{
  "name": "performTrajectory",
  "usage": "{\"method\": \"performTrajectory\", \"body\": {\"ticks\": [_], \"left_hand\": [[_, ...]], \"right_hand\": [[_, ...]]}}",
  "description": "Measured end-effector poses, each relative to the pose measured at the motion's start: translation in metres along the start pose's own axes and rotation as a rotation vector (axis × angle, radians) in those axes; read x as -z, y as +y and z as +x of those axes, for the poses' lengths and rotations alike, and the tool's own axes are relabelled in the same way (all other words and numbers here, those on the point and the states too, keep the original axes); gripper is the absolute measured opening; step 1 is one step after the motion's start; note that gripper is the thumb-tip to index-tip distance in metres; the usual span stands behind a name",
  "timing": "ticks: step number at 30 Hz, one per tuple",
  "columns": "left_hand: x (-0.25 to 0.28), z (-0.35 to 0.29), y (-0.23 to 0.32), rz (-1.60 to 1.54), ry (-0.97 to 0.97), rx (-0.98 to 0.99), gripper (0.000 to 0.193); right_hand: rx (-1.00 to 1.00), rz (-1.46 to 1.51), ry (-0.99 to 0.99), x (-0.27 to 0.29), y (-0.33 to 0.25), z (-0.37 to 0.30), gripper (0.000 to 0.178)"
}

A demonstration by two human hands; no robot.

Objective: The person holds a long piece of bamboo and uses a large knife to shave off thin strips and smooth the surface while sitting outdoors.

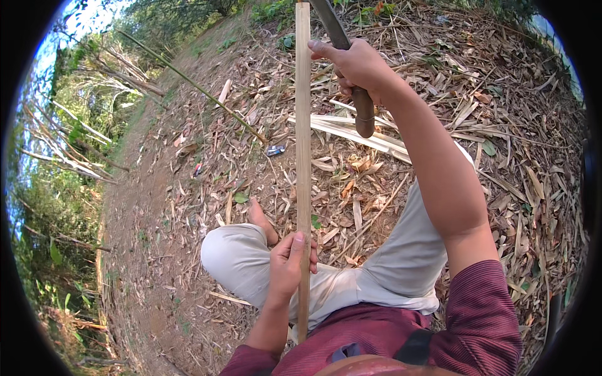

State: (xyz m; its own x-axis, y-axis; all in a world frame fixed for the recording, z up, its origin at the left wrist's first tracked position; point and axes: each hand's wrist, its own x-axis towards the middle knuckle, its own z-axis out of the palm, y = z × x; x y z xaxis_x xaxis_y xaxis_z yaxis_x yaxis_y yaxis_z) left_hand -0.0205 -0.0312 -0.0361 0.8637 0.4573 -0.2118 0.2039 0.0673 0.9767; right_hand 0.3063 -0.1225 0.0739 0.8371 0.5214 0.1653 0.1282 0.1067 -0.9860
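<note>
The pale wooden slat [303, 138] stands lengthwise in front of the torso, its lower end near the waist, its upper end near the top edge of view. The left hand [288, 266] grasps its lower portion, thumb on the upper face. The right hand [362, 66] is closed around the handle of a machete [364, 113], blade beside the slat's upper end. Beyond: split strips [360, 135] on leaf litter [533, 94].

Smooth wooden strip [303, 138], matt metal blade [331, 25], wooden handle [364, 113]
</note>
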Motion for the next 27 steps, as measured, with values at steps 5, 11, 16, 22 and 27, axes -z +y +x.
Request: {"method": "performTrajectory", "body": {"ticks": [5, 11, 16, 22, 27], "left_hand": [[0.001, 0.0, 0.001, 0.082, -0.086, -0.003, 0.041], [0.006, 0.036, 0.021, -0.053, -0.119, -0.058, 0.058], [-0.019, 0.087, 0.08, -0.044, -0.124, -0.123, 0.055], [-0.035, 0.093, 0.108, -0.211, -0.312, -0.058, 0.033], [-0.025, 0.098, 0.089, -0.271, -0.226, -0.069, 0.026]], "right_hand": [[-0.03, 0.211, -0.025, -0.001, 0.001, -0.001, 0.03], [-0.009, 0.27, -0.057, 0.005, -0.002, -0.007, 0.033], [0.013, 0.178, -0.086, -0.006, -0.001, -0.011, 0.034], [0.071, 0.018, -0.16, -0.02, -0.002, -0.023, 0.038], [0.245, -0.423, -0.072, -0.03, 0.001, -0.031, 0.062]]}}
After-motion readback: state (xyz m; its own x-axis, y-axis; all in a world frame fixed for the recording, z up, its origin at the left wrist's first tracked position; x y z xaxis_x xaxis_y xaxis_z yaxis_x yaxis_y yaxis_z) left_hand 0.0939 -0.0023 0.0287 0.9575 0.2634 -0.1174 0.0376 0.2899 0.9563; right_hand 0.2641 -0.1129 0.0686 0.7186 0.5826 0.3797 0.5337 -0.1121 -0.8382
